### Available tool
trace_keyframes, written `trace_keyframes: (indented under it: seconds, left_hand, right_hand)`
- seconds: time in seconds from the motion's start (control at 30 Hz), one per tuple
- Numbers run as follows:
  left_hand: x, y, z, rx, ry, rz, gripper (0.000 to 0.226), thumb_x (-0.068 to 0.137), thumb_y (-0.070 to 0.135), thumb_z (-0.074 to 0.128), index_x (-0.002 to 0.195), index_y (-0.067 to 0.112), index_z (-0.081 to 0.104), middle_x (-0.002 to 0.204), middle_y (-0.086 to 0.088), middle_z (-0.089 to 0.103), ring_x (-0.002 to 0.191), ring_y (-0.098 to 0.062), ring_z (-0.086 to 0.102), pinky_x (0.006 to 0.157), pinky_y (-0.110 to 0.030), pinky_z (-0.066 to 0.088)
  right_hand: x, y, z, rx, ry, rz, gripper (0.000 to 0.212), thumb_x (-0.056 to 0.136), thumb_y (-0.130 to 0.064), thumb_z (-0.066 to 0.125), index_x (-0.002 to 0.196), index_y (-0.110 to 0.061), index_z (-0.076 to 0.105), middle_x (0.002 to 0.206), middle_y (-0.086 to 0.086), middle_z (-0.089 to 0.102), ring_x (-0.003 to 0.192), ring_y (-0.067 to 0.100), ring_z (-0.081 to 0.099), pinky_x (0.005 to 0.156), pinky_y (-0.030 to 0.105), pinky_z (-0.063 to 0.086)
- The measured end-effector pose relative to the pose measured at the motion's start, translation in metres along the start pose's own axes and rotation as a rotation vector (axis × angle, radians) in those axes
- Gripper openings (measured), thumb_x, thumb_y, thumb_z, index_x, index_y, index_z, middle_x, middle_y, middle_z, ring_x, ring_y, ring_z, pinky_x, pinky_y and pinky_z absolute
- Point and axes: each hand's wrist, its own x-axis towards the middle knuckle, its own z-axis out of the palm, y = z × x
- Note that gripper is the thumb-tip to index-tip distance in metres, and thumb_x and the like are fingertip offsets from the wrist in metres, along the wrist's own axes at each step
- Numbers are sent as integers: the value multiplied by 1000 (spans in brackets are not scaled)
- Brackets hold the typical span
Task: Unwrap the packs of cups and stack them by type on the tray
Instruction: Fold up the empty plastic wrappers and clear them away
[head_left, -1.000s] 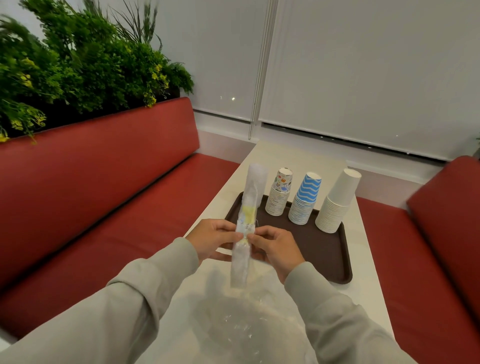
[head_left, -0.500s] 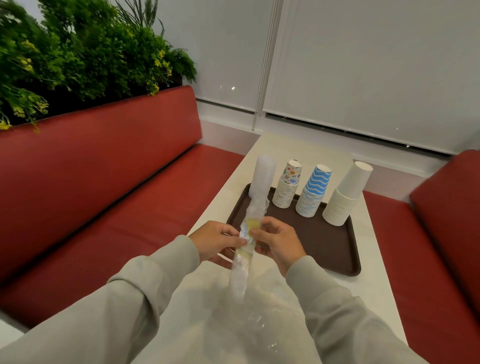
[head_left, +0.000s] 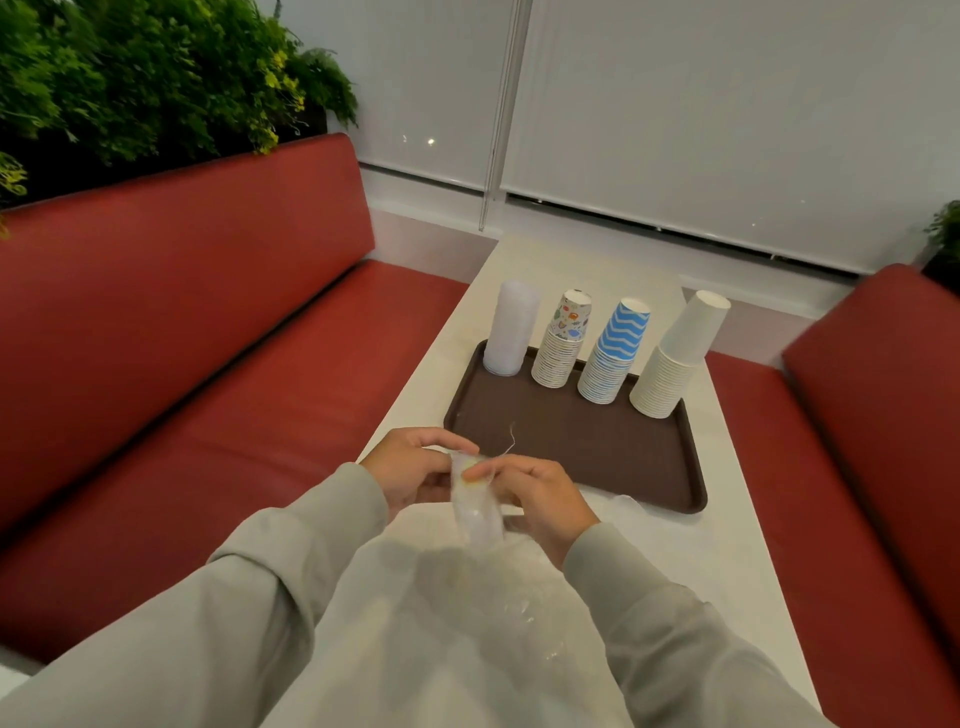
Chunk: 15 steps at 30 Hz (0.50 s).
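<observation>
Tray (head_left: 571, 457) carries four upside-down stacks along its far edge: clear cups (head_left: 511, 330) at the far-left corner, then patterned cups (head_left: 563, 343), blue-wave cups (head_left: 615, 353), and white cups (head_left: 680, 353) at the far right. One type per stack, none mixed.

Just off the tray's near-left corner, left grip (head_left: 410, 467) and right grip (head_left: 535, 493) both pinch a limp clear wrapper (head_left: 475, 499) with a yellow label. It looks emptied. Loose wrap (head_left: 493, 597) lies heaped on the worktop (head_left: 727, 571), on the near side of the tray.

Judgement: stacking looks complete, with no wrapped pack in view. Only the wrapper remains to be put down.
</observation>
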Motion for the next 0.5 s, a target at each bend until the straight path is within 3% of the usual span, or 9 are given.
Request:
trace_keyframes:
  seconds: [0.17,0.33,0.5]
  left_hand:
    - [5,-11,0,10,90,109,34,91,-15,49,90,6,76,86,-17,72,70,-23,69,66,-28,60]
    - [-6,-25,2,96,143,160,43,92,-12,45,85,13,79,92,-16,74,75,-24,72,70,-31,61]
    - [-40,-27,7,-115,123,86,19,89,-1,59,93,1,77,91,-17,73,74,-25,71,67,-34,60]
  right_hand:
    - [-4,9,5,-28,54,100,14,84,-23,76,95,-15,77,96,6,70,86,23,64,64,34,55]
    - [-15,21,9,-58,52,81,30,75,2,81,98,-15,73,100,10,63,83,26,68,66,38,60]
    - [-32,28,4,-73,55,37,38,76,4,75,100,-26,73,109,17,64,92,32,65,64,36,57]
